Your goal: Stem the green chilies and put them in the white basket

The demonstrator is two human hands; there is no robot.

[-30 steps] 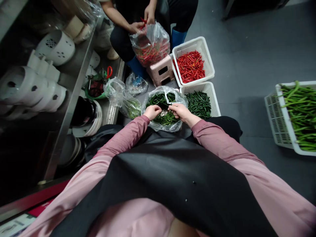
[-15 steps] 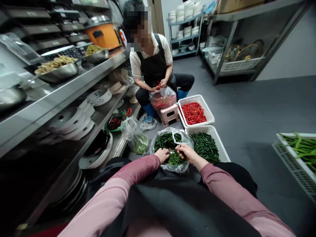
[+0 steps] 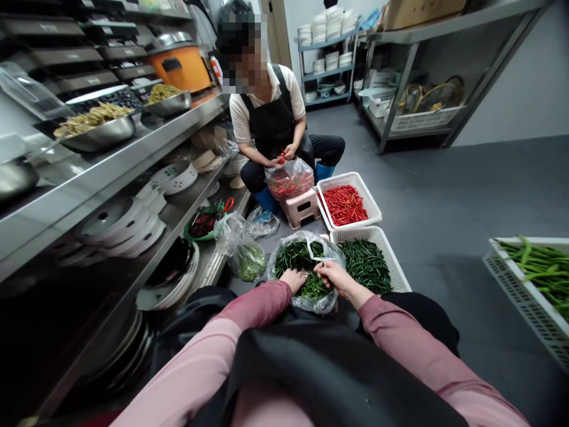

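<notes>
A clear plastic bag (image 3: pixel 320 303) lies open between my knees, with green chilies (image 3: pixel 299 255) and small green stems (image 3: pixel 315 286) inside. My left hand (image 3: pixel 294 280) is over the bag's near left part, its fingers bent down at the chilies; what they hold, if anything, is too small to tell. Over the right side of the bag, my right hand (image 3: pixel 333 276) is closed in a pinch, on something I cannot make out. Just right of the bag stands a white basket (image 3: pixel 400 270) of dark green chilies (image 3: pixel 365 264).
A person (image 3: pixel 273 112) in a black apron sits ahead, handling red chilies over a bag on a pink stool (image 3: pixel 300 209). Beside it is a basket of red chilies (image 3: pixel 344 204). Metal shelves (image 3: pixel 111 160) line the left; a basket of long green peppers (image 3: pixel 533 267) stands right.
The view has shifted slightly, so most things appear a little further left. Both my hands stay over the bag in nearly the same pose.
</notes>
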